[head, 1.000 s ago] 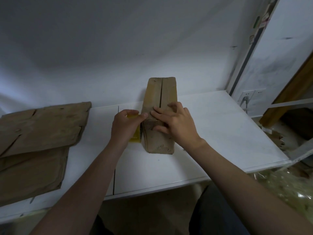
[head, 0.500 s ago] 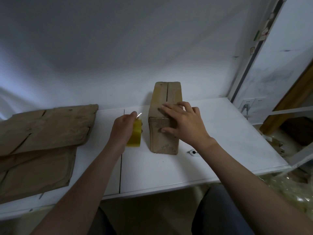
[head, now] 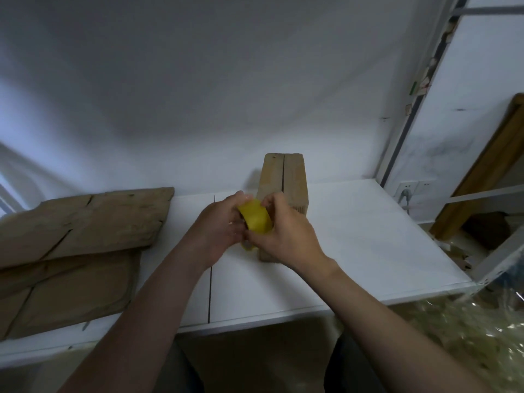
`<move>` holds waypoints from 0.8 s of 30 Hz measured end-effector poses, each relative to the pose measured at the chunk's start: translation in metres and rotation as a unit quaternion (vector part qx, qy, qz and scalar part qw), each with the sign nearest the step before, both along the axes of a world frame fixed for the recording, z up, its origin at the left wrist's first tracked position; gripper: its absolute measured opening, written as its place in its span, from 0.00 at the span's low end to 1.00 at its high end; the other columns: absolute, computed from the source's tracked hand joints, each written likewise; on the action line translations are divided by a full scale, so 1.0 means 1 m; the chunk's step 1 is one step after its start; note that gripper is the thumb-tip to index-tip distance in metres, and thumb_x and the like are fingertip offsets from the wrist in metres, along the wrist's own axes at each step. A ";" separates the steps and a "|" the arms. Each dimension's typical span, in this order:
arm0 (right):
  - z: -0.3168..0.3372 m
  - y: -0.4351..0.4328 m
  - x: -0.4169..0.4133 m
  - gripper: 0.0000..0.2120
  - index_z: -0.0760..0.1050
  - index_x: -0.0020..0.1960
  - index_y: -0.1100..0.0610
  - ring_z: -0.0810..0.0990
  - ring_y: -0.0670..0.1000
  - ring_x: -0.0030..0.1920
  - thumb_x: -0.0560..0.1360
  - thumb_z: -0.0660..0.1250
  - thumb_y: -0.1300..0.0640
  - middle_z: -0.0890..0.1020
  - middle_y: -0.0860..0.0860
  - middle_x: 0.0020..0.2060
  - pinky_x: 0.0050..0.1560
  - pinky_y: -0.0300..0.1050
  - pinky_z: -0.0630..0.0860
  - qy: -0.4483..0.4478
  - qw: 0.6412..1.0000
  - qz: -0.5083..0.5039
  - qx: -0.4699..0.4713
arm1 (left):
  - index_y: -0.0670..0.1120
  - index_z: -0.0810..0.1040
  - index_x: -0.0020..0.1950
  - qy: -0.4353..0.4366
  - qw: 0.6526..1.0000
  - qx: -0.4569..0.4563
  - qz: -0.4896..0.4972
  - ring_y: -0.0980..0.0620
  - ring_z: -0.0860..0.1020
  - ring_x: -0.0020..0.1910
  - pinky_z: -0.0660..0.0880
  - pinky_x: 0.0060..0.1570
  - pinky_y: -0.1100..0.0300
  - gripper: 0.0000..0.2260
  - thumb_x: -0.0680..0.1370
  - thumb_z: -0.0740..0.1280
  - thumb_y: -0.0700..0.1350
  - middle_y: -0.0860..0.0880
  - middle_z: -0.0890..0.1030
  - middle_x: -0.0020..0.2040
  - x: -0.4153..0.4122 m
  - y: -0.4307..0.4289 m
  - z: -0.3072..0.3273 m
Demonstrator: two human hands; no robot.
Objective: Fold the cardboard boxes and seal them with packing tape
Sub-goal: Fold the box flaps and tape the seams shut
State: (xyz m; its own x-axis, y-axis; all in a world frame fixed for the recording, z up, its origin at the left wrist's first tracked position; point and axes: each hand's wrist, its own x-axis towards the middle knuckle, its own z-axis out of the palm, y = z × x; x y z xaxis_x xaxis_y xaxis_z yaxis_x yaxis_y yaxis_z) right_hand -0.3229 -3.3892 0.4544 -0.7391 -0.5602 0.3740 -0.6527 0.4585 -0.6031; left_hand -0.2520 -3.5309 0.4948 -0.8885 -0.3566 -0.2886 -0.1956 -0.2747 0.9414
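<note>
A moment ago our right hand (head: pixel 286 236) lay flat on top of the box (head: pixel 292 177), and our left hand (head: pixel 224 225) held the tape roll (head: pixel 255 219) alone, just left of the box. Now the right hand has let go of the box and come over to the tape. Both hands hold the yellow roll together, just in front of the near end of the box and a little to its left. The fingers (head: pixel 270 201) of both hands are curled round the roll. The right ones seem to pinch at its edge, but we cannot tell if they have the loose end yet. The box stands by itself on the table (head: pixel 368 236), and no hand is holding its flaps down. The dark slit along its top looks bare at the far end, so we think that part has no tape yet. We are likely looking for the tape end so we can pull out a strip. The flat cardboard (head: pixel 85 228) waits well to the left of the box, not folded yet.
</note>
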 end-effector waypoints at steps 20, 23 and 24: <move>0.059 0.068 -0.034 0.19 0.76 0.63 0.46 0.74 0.43 0.57 0.75 0.75 0.50 0.73 0.45 0.57 0.56 0.35 0.71 0.072 0.980 0.184 0.009 | 0.48 0.88 0.49 0.102 0.946 -0.297 0.076 0.64 0.80 0.35 0.75 0.37 0.65 0.04 0.76 0.75 0.46 0.54 0.86 0.37 -0.011 0.002 0.019; 0.063 0.073 -0.044 0.19 0.76 0.64 0.47 0.73 0.42 0.57 0.75 0.75 0.51 0.76 0.44 0.57 0.56 0.31 0.68 0.083 0.979 0.182 0.028 | 0.46 0.88 0.51 0.098 0.949 -0.290 0.073 0.60 0.83 0.41 0.74 0.37 0.64 0.07 0.76 0.75 0.47 0.53 0.87 0.39 -0.015 0.002 0.016; 0.065 0.074 -0.046 0.19 0.76 0.64 0.48 0.73 0.42 0.57 0.75 0.75 0.52 0.76 0.43 0.57 0.56 0.31 0.67 0.093 0.978 0.184 0.037 | 0.46 0.87 0.52 0.095 0.951 -0.284 0.075 0.58 0.83 0.43 0.74 0.37 0.63 0.08 0.76 0.75 0.48 0.53 0.87 0.41 -0.016 0.002 0.015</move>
State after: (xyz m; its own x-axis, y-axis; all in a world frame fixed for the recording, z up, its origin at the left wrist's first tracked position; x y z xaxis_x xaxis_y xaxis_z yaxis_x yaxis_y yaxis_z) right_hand -0.3688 -3.3147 0.5190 -0.4062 -0.8057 0.4312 -0.8766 0.2102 -0.4329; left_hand -0.2681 -3.5287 0.5094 -0.8322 -0.5338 0.1501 -0.0053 0.2783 0.9605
